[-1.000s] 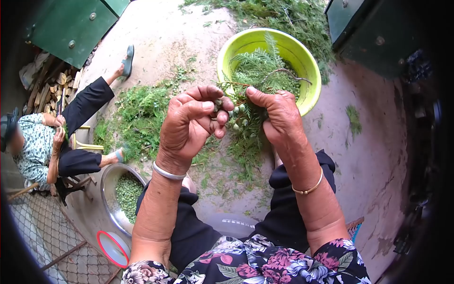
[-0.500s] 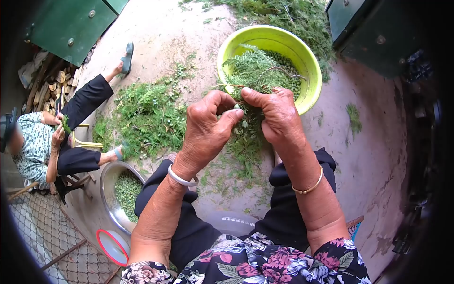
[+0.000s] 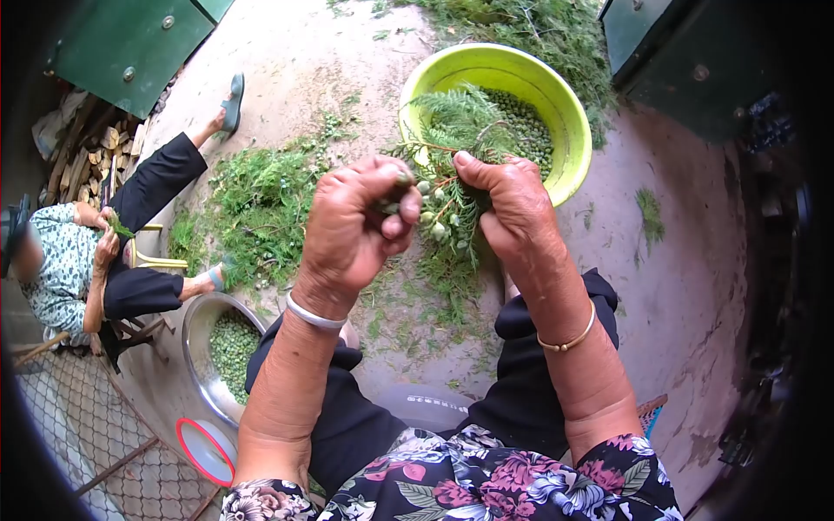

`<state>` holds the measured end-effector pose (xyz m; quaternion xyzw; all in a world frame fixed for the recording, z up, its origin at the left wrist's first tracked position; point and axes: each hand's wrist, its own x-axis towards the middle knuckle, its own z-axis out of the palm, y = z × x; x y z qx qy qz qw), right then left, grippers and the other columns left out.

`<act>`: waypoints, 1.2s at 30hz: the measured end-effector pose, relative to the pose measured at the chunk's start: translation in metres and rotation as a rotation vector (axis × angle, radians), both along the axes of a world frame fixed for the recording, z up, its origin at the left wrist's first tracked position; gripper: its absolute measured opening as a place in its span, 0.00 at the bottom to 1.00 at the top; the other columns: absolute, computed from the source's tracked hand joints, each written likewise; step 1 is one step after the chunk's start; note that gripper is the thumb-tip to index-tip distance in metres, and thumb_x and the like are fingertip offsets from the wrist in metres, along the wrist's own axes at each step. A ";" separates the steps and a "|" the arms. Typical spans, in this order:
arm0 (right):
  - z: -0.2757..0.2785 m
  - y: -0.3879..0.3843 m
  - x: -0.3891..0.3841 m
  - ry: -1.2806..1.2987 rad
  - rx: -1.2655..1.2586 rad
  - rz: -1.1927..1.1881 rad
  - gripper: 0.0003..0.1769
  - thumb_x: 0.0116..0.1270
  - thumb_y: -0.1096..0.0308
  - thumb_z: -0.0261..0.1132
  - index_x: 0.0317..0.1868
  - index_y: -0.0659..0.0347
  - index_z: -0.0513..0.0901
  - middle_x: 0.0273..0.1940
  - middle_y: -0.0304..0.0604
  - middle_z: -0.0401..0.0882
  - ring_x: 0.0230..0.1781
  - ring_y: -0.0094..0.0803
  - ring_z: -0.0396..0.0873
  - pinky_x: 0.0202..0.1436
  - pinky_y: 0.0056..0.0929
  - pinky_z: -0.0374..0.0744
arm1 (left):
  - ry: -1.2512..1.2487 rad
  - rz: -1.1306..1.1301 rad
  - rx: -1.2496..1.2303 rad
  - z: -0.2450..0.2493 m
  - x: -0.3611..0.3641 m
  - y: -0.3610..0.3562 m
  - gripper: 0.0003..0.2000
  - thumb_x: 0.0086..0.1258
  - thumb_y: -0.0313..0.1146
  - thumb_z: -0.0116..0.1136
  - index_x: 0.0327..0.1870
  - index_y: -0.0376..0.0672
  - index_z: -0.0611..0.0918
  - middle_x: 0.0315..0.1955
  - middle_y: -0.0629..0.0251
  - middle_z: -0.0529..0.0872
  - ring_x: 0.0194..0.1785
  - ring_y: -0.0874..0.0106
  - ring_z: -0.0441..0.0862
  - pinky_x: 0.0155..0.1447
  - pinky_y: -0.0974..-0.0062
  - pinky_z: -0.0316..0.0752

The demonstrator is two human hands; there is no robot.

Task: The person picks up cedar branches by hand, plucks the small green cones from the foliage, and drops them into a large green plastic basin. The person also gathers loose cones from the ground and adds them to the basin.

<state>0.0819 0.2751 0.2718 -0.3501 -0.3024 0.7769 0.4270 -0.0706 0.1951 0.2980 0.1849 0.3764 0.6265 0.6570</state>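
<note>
My right hand point(image 3: 514, 207) pinches a leafy evergreen sprig point(image 3: 462, 215) between thumb and fingers. Round green cones point(image 3: 437, 231) hang from its stem, and part of its foliage reaches over a yellow-green tub point(image 3: 574, 130). More green cones point(image 3: 528, 122) lie inside the tub. Left of the sprig, my left hand point(image 3: 352, 227) has its fingers curled inward, with green cones partly visible between them; how many it holds is hidden. The fingertips of that hand are close to the hanging cones.
Cut evergreen branches point(image 3: 274, 213) cover the floor ahead, with another heap point(image 3: 539, 30) behind the tub. A metal basin point(image 3: 196, 347) of green cones and a red-rimmed container point(image 3: 207, 451) stand at left. Another person point(image 3: 65, 260) sits there, holding a sprig.
My left hand has pulled back leftward from the sprig, its fingers curling in. The hanging cones are now exposed. My right hand keeps its grip on the sprig, nearly in place.
</note>
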 end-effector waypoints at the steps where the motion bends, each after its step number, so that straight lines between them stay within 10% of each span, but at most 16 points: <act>1: 0.001 0.000 0.000 0.001 -0.001 -0.001 0.05 0.59 0.81 0.64 0.37 0.71 0.81 0.34 0.44 0.82 0.33 0.30 0.81 0.41 0.27 0.81 | -0.112 -0.019 0.039 -0.005 -0.006 0.001 0.08 0.71 0.30 0.47 0.34 0.37 0.77 0.24 0.58 0.80 0.18 0.80 0.70 0.17 0.84 0.65; 7: 0.005 -0.001 0.000 0.049 -0.008 -0.042 0.07 0.61 0.81 0.63 0.40 0.72 0.80 0.35 0.46 0.82 0.34 0.32 0.82 0.42 0.30 0.83 | -0.056 0.086 -0.068 0.002 -0.004 -0.001 0.06 0.69 0.29 0.50 0.35 0.37 0.78 0.25 0.58 0.81 0.19 0.79 0.72 0.19 0.82 0.67; 14: 0.007 -0.003 -0.002 0.099 0.017 0.004 0.08 0.61 0.81 0.63 0.42 0.71 0.80 0.37 0.46 0.83 0.34 0.32 0.82 0.41 0.30 0.83 | 0.860 0.075 -0.041 -0.002 0.013 -0.001 0.06 0.60 0.26 0.65 0.36 0.35 0.82 0.20 0.75 0.78 0.16 0.89 0.64 0.18 0.90 0.54; 26: 0.006 0.001 0.000 0.023 -0.067 0.038 0.02 0.61 0.79 0.63 0.34 0.70 0.80 0.30 0.44 0.80 0.26 0.26 0.77 0.32 0.27 0.79 | 0.308 -0.011 -0.021 -0.003 0.012 -0.005 0.04 0.64 0.26 0.59 0.32 0.35 0.81 0.20 0.69 0.79 0.17 0.85 0.66 0.20 0.88 0.60; 36: 0.003 0.006 0.004 0.096 -0.107 0.045 0.08 0.65 0.74 0.64 0.41 0.71 0.80 0.35 0.45 0.82 0.34 0.29 0.81 0.44 0.27 0.81 | -0.065 0.067 -0.018 -0.005 0.006 -0.002 0.01 0.66 0.24 0.55 0.35 0.37 0.78 0.28 0.59 0.83 0.21 0.79 0.74 0.22 0.80 0.70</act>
